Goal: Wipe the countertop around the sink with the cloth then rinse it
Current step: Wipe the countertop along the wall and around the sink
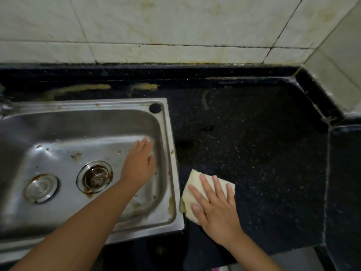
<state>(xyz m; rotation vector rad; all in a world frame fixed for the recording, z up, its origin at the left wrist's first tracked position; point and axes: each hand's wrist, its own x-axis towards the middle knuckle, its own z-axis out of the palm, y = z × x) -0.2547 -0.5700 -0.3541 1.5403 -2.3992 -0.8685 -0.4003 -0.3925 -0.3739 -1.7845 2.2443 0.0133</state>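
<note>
A folded pale yellow cloth (193,184) lies on the dark speckled countertop (263,163), just right of the steel sink (170,133). My right hand (216,210) lies flat on the cloth with straight, spread fingers pressing it down. My left hand (139,163) reaches into the sink basin, fingers straight, near the right inner wall; it holds nothing. The sink has a stained drain (95,177) in its floor and a round metal strainer lid (41,187) to the left of the drain.
A tiled wall (175,26) runs behind the counter and turns toward me at the right (336,75). Yellowish smears (86,88) mark the counter strip behind the sink. The counter's front edge (293,249) is near my right wrist.
</note>
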